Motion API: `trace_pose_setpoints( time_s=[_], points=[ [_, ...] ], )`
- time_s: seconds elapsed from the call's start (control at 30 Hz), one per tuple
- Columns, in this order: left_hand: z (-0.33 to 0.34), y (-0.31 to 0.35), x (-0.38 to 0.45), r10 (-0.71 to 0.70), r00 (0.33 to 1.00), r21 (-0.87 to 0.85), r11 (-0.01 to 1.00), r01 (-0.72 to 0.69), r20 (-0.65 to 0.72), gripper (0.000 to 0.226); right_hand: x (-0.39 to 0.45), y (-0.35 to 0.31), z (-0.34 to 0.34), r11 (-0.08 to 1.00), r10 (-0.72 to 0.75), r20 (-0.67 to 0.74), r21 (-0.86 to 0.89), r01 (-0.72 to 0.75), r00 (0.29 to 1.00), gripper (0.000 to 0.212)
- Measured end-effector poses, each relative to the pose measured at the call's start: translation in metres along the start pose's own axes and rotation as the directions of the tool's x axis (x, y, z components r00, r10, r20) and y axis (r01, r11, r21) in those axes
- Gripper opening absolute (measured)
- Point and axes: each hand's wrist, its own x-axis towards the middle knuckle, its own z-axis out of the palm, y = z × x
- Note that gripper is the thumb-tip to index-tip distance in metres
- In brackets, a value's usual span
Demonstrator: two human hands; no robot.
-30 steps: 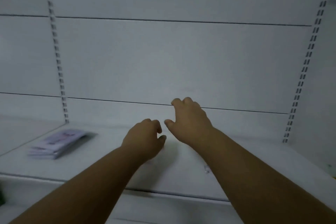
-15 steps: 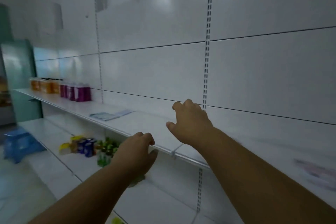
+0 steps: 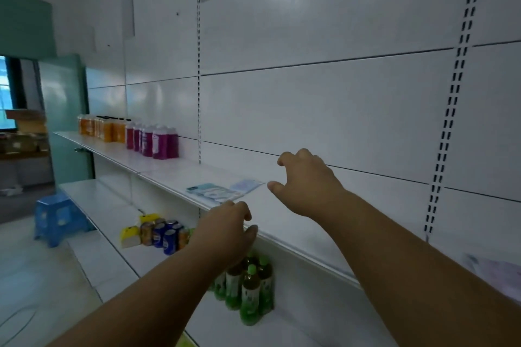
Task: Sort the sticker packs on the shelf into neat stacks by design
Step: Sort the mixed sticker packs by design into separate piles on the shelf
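Flat sticker packs lie on the white shelf: a teal-and-white pack and a pale lilac pack just behind it. Another lilac pack shows at the far right, blurred. My right hand hovers over the shelf just right of the lilac pack, fingers loosely curled, holding nothing. My left hand hangs in front of the shelf's front edge, below the teal pack, fingers relaxed and empty.
Orange bottles and magenta bottles stand further left on the same shelf. Below are drink cans, a yellow pack and green bottles. A blue stool stands on the floor by a teal door.
My view has swung left along the shelf. The teal and lilac packs now lie close to my hands. My left hand has dropped from above the shelf to its front edge.
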Motion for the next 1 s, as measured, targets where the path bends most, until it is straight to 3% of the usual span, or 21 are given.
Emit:
trace_pose_setpoints(
  time_s=[0.27, 0.4, 0.57, 0.73, 0.87, 1.0],
  points=[
    [0.016, -0.083, 0.109, -0.095, 0.995, 0.110, 0.989, 0.097, -0.023, 0.027, 0.125, -0.011, 0.079, 0.999, -0.003, 0.094, 0.047, -0.002, 0.996, 0.044],
    [0.036, -0.119, 0.153, -0.187, 0.982, 0.248, 0.953, 0.177, 0.021, 0.043, 0.155, -0.017, 0.120, 0.999, 0.025, 0.122, 0.038, -0.030, 0.992, 0.042],
    [0.066, -0.159, 0.195, -0.167, 0.971, 0.370, 0.924, 0.094, 0.169, 0.068, 0.177, -0.024, 0.159, 0.991, 0.131, 0.138, 0.006, -0.133, 0.982, 0.042],
    [0.065, -0.200, 0.213, -0.066, 0.975, 0.266, 0.964, 0.006, 0.215, 0.078, 0.195, -0.042, 0.190, 0.966, 0.258, 0.168, -0.049, -0.253, 0.951, 0.040],
    [0.042, -0.243, 0.221, -0.050, 0.969, 0.186, 0.983, 0.005, 0.242, 0.065, 0.206, -0.065, 0.220, 0.948, 0.318, 0.224, -0.100, -0.302, 0.922, 0.034],
    [0.024, -0.277, 0.227, -0.074, 0.947, 0.200, 0.980, 0.011, 0.312, 0.052, 0.211, -0.075, 0.250, 0.913, 0.400, 0.359, -0.236, -0.333, 0.843, 0.033]
  ],
)
